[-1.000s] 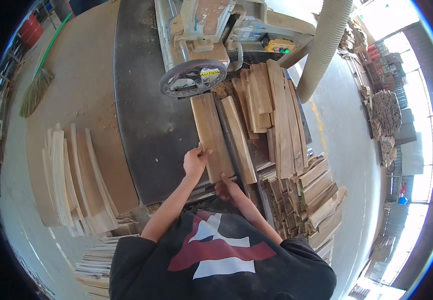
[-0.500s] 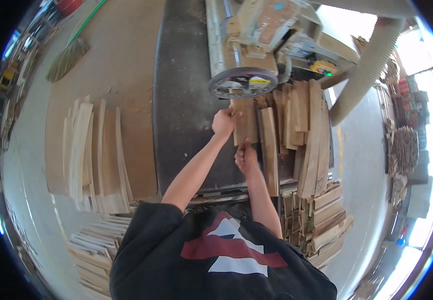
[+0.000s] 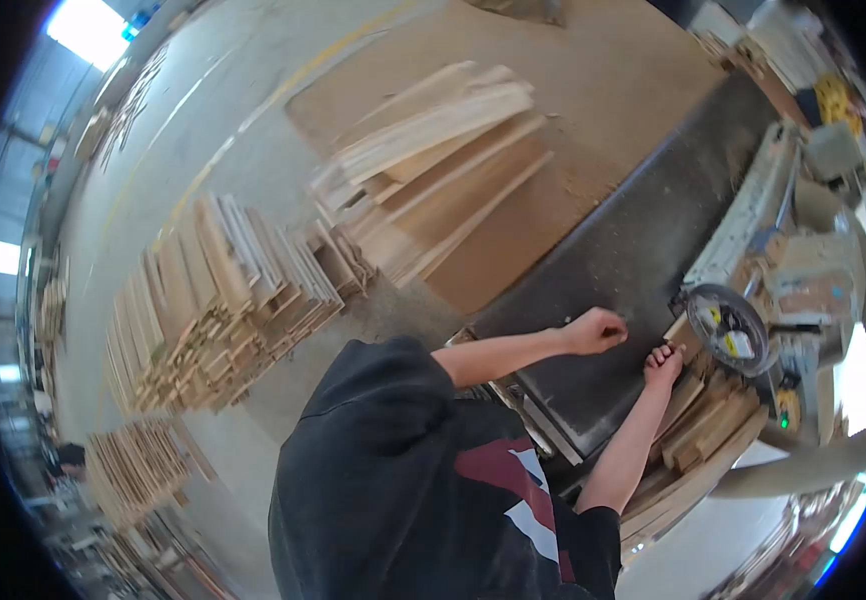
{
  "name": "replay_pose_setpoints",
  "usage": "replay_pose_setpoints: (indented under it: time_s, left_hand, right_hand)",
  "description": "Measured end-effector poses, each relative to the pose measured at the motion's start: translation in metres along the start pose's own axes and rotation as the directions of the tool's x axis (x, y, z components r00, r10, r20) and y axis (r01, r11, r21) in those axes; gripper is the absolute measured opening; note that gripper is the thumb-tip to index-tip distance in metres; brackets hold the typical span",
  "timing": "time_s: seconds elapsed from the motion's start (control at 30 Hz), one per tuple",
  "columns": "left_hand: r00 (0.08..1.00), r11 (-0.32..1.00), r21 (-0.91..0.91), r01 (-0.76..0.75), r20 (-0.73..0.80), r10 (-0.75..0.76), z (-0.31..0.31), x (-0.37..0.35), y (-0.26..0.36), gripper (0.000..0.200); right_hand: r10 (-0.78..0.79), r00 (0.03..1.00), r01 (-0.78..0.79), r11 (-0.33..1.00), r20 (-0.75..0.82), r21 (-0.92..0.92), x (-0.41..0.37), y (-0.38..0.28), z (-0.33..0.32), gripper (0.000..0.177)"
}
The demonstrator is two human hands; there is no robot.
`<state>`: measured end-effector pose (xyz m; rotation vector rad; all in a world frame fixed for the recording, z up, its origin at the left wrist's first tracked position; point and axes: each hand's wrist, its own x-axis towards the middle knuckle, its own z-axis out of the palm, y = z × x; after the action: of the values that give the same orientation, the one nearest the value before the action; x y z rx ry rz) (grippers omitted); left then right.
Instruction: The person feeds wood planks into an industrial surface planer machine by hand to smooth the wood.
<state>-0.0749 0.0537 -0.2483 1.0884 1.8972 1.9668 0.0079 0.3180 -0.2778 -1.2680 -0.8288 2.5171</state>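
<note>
My left hand (image 3: 595, 331) hovers over the dark machine table (image 3: 593, 270) with its fingers curled, and nothing shows in it. My right hand (image 3: 664, 364) is closed at the near end of a wooden board (image 3: 688, 340). The board's far part is hidden beneath the handwheel (image 3: 727, 329) of a woodworking machine (image 3: 803, 270). Several wooden boards (image 3: 710, 420) lie beside my right forearm, on the far side from my left hand.
Loose boards (image 3: 443, 150) lie on a brown sheet (image 3: 493, 270) left of the machine table. A large stack of boards (image 3: 223, 310) stands on the floor, with a smaller stack (image 3: 138, 465) beyond it. A ribbed hose (image 3: 803, 468) runs at the right.
My view has swung to the left, so the machine now appears at the right. My left hand has come off the board and pulled back; my right hand stays at the board's end.
</note>
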Motion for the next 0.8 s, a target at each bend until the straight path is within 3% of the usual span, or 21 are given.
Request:
replay_pose_setpoints:
  time_s: [0.07, 0.1, 0.17, 0.23, 0.33, 0.4, 0.47, 0.5, 0.57, 0.63, 0.7, 0.8]
  left_hand:
    - [0.997, 0.996, 0.056, 0.062, 0.044, -0.065, -0.017, -0.035, 0.016, 0.011]
    - [0.996, 0.998, 0.058, 0.000, 0.092, -0.005, -0.022, -0.053, 0.011, 0.012]
    - [0.992, 0.995, 0.079, -0.064, 0.109, 0.055, -0.049, -0.074, 0.012, 0.013]
    - [0.970, 0.997, 0.046, 0.063, 0.232, -0.072, -0.083, -0.092, 0.032, 0.016]
    - [0.987, 0.909, 0.391, -0.142, 0.122, 0.101, -0.174, -0.080, 0.070, 0.021]
    - [0.953, 0.710, 0.667, -0.226, -0.001, 0.304, -0.248, -0.057, 0.089, 0.023]
    - [0.933, 0.438, 0.889, 0.137, -0.264, 0.244, -0.322, -0.043, 0.096, 0.041]
    - [0.891, 0.276, 0.902, 0.331, -0.396, 0.223, -0.359, -0.035, 0.100, 0.054]
    - [0.816, 0.087, 0.861, 0.502, -0.504, 0.282, -0.404, -0.024, 0.117, 0.064]
    - [0.915, 0.157, 0.902, 0.403, -0.391, -0.099, -0.447, -0.033, 0.100, 0.068]
    - [0.919, 0.191, 0.901, 0.388, -0.362, -0.158, -0.447, -0.037, 0.101, 0.067]
    - [0.882, 0.255, 0.850, 0.461, -0.409, -0.234, -0.390, -0.041, 0.122, 0.062]
  right_hand:
    - [-0.127, 0.979, 0.117, 0.991, -0.158, -0.072, -0.006, -0.004, 0.025, 0.042]
    - [-0.126, 0.983, 0.115, 0.989, -0.133, -0.087, -0.010, -0.002, 0.031, 0.042]
    - [-0.318, 0.948, 0.305, 0.912, -0.001, -0.273, -0.021, 0.010, 0.040, 0.042]
    - [-0.354, 0.933, 0.351, 0.869, 0.056, -0.350, -0.047, 0.029, 0.042, 0.043]
    - [-0.371, 0.924, 0.375, 0.818, 0.099, -0.436, -0.081, 0.053, 0.032, 0.049]
    - [-0.340, 0.936, 0.342, 0.824, 0.089, -0.452, -0.102, 0.070, 0.022, 0.050]
    - [-0.358, 0.926, 0.365, 0.770, 0.120, -0.524, -0.119, 0.087, 0.012, 0.041]
    - [-0.367, 0.924, 0.367, 0.773, 0.107, -0.517, -0.126, 0.094, 0.009, 0.041]
    - [-0.401, 0.914, 0.338, 0.666, 0.063, -0.666, -0.135, 0.108, 0.004, 0.033]
    - [-0.457, 0.889, 0.356, 0.649, 0.029, -0.672, -0.137, 0.121, 0.004, 0.030]
    - [-0.541, 0.832, 0.455, 0.537, 0.124, -0.710, -0.135, 0.125, 0.004, 0.031]
    - [-0.554, 0.828, 0.445, 0.554, 0.087, -0.703, -0.135, 0.125, 0.008, 0.032]
